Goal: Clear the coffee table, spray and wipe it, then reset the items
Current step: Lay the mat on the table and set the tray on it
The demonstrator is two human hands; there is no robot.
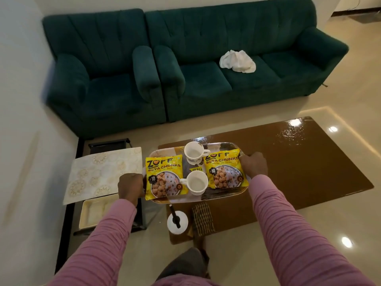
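1. Coffee table (299, 162): a brown, glossy rectangle that mirrors the ceiling lights. The tray (223, 194) hangs over its left end, partly past the edge towards the side table (103, 172) with its pale patterned top.
2. The left hand (131, 187) is curled tight round the tray's left end and the right hand (253, 165) round its right end. Each grips the rim; the fingers underneath are hidden.
3. The step looks like carrying the loaded tray, though I cannot tell whether it is going off the table or back on.
4. To do it well, keep the tray level and move slowly. The two white cups (196, 182) are smooth and round and could slide on the shiny tray.
5. The two yellow packets (165, 176) are flat, slick plastic and lie loose, so a tilt would likely shift them.
6. A white spray bottle (177, 220) and a checked cloth (203, 218) sit on the near end of the table, close under the tray's near edge; pass over them with care.
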